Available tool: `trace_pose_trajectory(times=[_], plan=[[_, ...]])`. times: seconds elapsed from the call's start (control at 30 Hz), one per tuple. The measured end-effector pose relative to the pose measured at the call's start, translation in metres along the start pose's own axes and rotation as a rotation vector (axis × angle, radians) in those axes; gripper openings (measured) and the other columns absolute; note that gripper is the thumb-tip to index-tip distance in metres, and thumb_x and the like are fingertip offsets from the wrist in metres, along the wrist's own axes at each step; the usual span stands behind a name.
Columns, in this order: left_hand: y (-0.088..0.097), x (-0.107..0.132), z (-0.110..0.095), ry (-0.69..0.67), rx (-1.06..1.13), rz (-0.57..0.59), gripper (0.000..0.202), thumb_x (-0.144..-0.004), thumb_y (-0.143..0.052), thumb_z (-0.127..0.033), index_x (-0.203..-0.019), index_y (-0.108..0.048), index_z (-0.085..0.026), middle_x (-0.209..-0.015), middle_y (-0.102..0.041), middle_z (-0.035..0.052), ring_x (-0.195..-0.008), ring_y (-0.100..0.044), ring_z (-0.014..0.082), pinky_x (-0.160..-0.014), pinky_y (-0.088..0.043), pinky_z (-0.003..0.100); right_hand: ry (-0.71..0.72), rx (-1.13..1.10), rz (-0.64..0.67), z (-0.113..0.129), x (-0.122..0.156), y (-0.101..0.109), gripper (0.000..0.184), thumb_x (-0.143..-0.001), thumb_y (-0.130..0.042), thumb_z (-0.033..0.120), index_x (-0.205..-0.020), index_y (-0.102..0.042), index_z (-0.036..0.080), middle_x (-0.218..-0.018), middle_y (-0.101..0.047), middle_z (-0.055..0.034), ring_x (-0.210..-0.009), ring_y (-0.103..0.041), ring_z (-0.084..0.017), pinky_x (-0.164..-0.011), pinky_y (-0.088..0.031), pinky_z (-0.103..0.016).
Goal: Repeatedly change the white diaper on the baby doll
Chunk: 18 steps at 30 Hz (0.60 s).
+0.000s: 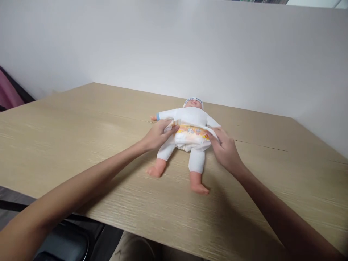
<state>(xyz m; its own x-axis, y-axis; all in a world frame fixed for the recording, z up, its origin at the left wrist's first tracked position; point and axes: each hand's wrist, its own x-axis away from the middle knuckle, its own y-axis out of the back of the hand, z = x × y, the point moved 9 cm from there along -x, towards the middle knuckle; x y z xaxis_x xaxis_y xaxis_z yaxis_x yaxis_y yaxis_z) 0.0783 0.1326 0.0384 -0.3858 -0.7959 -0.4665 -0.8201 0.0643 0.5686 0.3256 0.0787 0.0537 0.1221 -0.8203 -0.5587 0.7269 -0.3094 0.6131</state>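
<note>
A baby doll point(192, 115) in a white suit and a printed white headband lies on its back, head toward the wall and feet toward me. Around its hips sits a white diaper point(187, 138) with an orange patterned waistband. My left hand point(161, 135) grips the diaper's edge at the waist on the left, thumb over the front. On the opposite side my right hand point(224, 145) pinches the other edge of the waistband. The fingertips of both hands are partly hidden behind the diaper. Below it, the doll's bare feet rest apart on the table.
The wooden table point(130, 199) stretches wide on both sides, with a thin seam across it. A pale wall point(168, 47) rises behind its far edge. Under the near edge, a dark chair point(63, 241) shows at lower left. Something pink point(9, 90) stands at far left.
</note>
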Motion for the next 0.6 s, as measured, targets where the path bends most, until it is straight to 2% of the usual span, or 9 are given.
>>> trace_pose_trajectory(times=[0.07, 0.17, 0.23, 0.3, 0.37, 0.43, 0.6], plan=[[0.0, -0.025, 0.012, 0.024, 0.07, -0.058, 0.051, -0.108, -0.053, -0.068, -0.092, -0.066, -0.021, -0.107, -0.074, 0.0072, -0.106, -0.065, 0.0269, -0.101, -0.05, 0.039, -0.075, 0.0, -0.019, -0.022, -0.028, -0.006, 0.044, -0.109, -0.051, 0.061, -0.107, -0.076, 0.026, -0.113, -0.079, -0.0105, -0.11, -0.071, -0.032, -0.103, -0.054, -0.046], [-0.012, -0.058, 0.042, 0.153, 0.222, -0.09, 0.053, -0.105, -0.054, -0.069, -0.103, -0.071, -0.019, -0.111, -0.079, 0.0092, -0.111, -0.069, 0.03, -0.1, -0.053, 0.039, -0.308, -0.101, -0.011, -0.067, -0.065, -0.025, 0.051, -0.102, -0.057, 0.072, -0.1, -0.077, 0.025, -0.104, -0.081, -0.0098, -0.104, -0.071, -0.034, -0.097, -0.056, -0.046], [-0.025, -0.071, 0.063, 0.265, 0.359, -0.084, 0.056, -0.102, -0.059, -0.071, -0.106, -0.072, -0.017, -0.107, -0.081, 0.0109, -0.11, -0.072, 0.0325, -0.097, -0.056, 0.04, -0.423, -0.195, -0.004, -0.09, -0.078, -0.04, 0.054, -0.097, -0.06, 0.075, -0.097, -0.077, 0.024, -0.102, -0.082, -0.0097, -0.103, -0.072, -0.033, -0.093, -0.058, -0.045], [-0.038, -0.075, 0.079, 0.364, 0.479, -0.068, 0.06, -0.096, -0.066, -0.075, -0.105, -0.073, -0.016, -0.104, -0.083, 0.0138, -0.11, -0.075, 0.0352, -0.096, -0.058, 0.042, -0.462, -0.259, 0.016, -0.103, -0.082, -0.053, 0.056, -0.095, -0.06, 0.077, -0.098, -0.077, 0.023, -0.103, -0.083, -0.0098, -0.102, -0.074, -0.032, -0.091, -0.06, -0.044], [-0.048, -0.069, 0.089, 0.446, 0.562, -0.046, 0.065, -0.089, -0.073, -0.079, -0.103, -0.074, -0.015, -0.102, -0.084, 0.0159, -0.11, -0.077, 0.0367, -0.096, -0.059, 0.043, -0.475, -0.303, 0.046, -0.108, -0.075, -0.061, 0.058, -0.094, -0.06, 0.077, -0.102, -0.078, 0.023, -0.104, -0.084, -0.0096, -0.102, -0.076, -0.031, -0.091, -0.062, -0.044], [-0.055, -0.057, 0.09, 0.487, 0.628, 0.009, 0.067, -0.085, -0.077, -0.081, -0.102, -0.075, -0.016, -0.102, -0.085, 0.0162, -0.108, -0.078, 0.0363, -0.095, -0.061, 0.043, -0.491, -0.346, 0.075, -0.108, -0.057, -0.062, 0.058, -0.094, -0.061, 0.077, -0.107, -0.079, 0.023, -0.103, -0.085, -0.0092, -0.104, -0.077, -0.032, -0.093, -0.063, -0.045], [-0.064, -0.015, 0.072, 0.522, 0.729, 0.201, 0.065, -0.087, -0.08, -0.079, -0.105, -0.08, -0.017, -0.105, -0.085, 0.0142, -0.103, -0.081, 0.0335, -0.09, -0.063, 0.042, -0.469, -0.298, 0.126, -0.098, -0.013, -0.041, 0.058, -0.098, -0.061, 0.078, -0.108, -0.081, 0.025, -0.097, -0.085, -0.0073, -0.099, -0.077, -0.034, -0.092, -0.065, -0.049]])
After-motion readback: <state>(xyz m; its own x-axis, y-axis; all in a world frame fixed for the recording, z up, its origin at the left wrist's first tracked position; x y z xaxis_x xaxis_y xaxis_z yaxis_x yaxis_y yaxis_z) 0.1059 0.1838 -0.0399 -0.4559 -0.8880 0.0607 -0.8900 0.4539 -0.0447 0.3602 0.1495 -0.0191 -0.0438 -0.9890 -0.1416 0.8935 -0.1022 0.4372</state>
